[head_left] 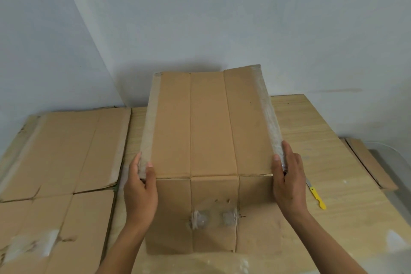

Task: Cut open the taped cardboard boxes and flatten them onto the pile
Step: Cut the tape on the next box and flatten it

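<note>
The left hand [140, 187] and right hand [289, 184] each clasp a taped side edge of the cardboard box [211, 129] on the bench [338, 158], thumbs on top. A yellow knife [315, 196] lies to the right and the flattened pile [62, 151] to the left.

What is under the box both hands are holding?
The box stands on the table, left hand and right hand gripping its top edges. Its underside and inside are hidden.

No legible text, label or number anywhere
</note>
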{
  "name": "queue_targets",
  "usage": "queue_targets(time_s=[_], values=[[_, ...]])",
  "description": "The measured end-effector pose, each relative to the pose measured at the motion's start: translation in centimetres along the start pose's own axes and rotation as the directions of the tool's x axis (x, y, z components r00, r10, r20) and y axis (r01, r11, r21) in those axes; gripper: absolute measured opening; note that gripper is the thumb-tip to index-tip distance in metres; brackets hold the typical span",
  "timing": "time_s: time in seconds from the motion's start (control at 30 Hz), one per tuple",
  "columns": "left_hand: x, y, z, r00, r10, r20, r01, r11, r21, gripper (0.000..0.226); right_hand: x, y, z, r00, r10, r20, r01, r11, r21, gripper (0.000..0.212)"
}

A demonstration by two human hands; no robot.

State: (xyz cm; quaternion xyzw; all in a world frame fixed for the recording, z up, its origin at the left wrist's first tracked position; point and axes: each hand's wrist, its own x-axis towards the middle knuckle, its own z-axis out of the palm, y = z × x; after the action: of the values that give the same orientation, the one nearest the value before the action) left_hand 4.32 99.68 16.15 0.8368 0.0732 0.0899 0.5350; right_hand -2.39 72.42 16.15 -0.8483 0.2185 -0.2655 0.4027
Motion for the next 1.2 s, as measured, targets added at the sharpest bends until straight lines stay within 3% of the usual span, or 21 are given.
queue_targets(time_s=[0.37,0.77,0.97,1.1,1.17,1.2], values=[[5.3,-3.4,3.7,0.996,-0.035,0.078,0.022,0.986,0.164,0.047,5.3,3.8,6.6,0.987,0.059,0.15,-0.038,0.99,-0.134,0.049],[8.4,-7.4,6.2,0.955,-0.207,0.213,0.087,0.88,0.468,0.052,7.5,7.0,9.6,0.925,0.198,0.325,-0.079,0.936,-0.343,0.054],[7.9,-7.9,5.5,0.968,-0.176,0.18,0.111,0.94,0.323,0.063,7.8,8.1,9.3,0.908,0.186,0.375,0.037,0.857,-0.514,0.037],[4.0,-8.2,5.3,0.977,-0.034,0.21,-0.059,0.903,0.425,0.063,4.1,8.7,8.5,0.928,-0.03,0.371,0.225,0.84,-0.495,0.031],[1.1,-8.1,6.2,0.926,0.086,0.367,-0.264,0.843,0.468,0.062,1.3,8.4,8.4,0.888,-0.189,0.419,0.38,0.814,-0.439,0.025],[-0.2,-8.3,6.9,0.865,0.157,0.476,-0.404,0.781,0.477,0.061,0.0,8.3,8.5,0.857,-0.245,0.454,0.446,0.795,-0.412,0.026]])
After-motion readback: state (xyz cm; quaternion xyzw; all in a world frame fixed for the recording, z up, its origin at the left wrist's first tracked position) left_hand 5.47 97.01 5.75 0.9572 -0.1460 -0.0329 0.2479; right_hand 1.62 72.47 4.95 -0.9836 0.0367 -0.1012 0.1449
